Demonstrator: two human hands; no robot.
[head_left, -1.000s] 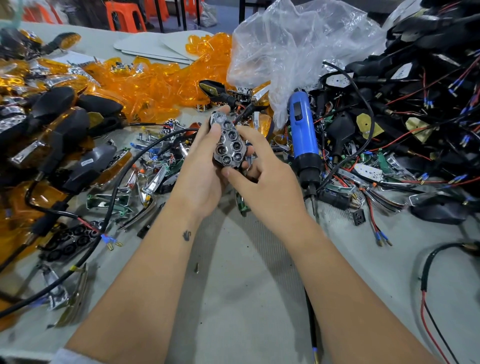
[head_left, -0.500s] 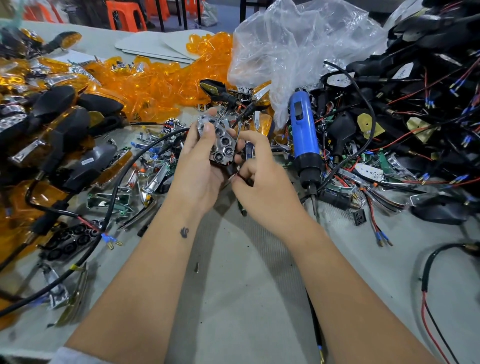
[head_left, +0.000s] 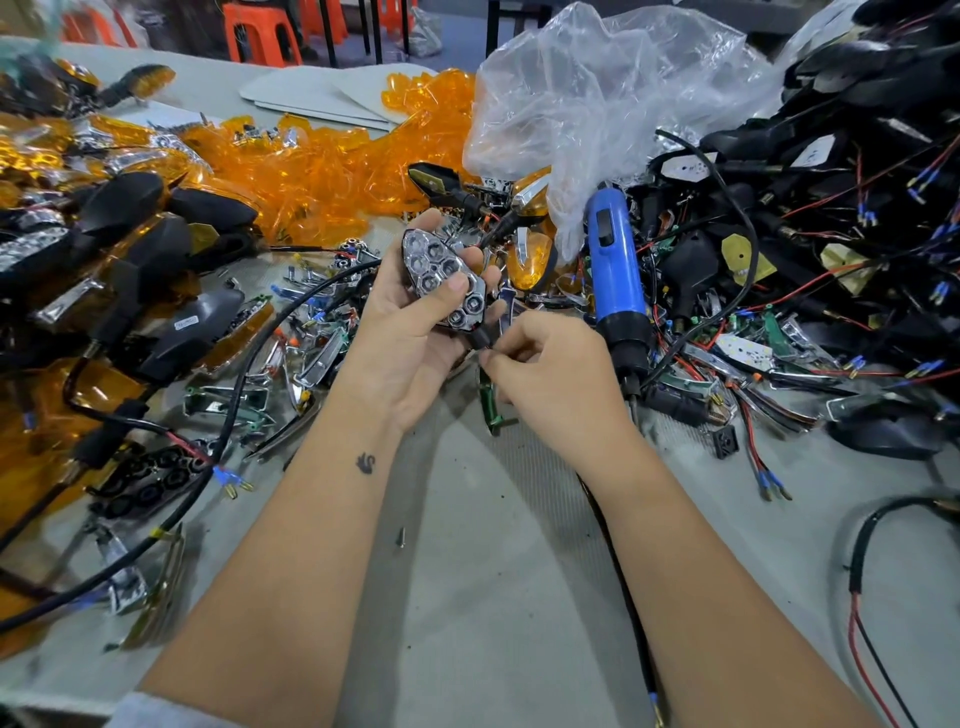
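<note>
screwdriver (head_left: 615, 280) right of reflector (head_left: 444, 278)

Blue electric screwdriver (head_left: 614, 280) on grey tabletop (head_left: 493, 571), crumpled clear plastic bag (head_left: 597, 93) behind it, orange lenses heaped (head_left: 332, 171), black wired housings piled (head_left: 857, 156), loose screw (head_left: 401, 536).

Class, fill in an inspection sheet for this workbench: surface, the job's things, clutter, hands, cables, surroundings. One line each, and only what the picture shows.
Surface: grey table, with a loose screw lying on it.
Job's things: chrome lamp held above the table, with a black stem at its lower end.
Clutter: orange lenses heaped at the back, black housings on the left, blue screwdriver lying right of the hands, clear bag behind it.
Hands: left hand grips the lamp; right hand pinches the stem.
Cables: black cable curves across the left side; wire tangle on the right.
Surroundings: orange stools beyond the table.
</note>
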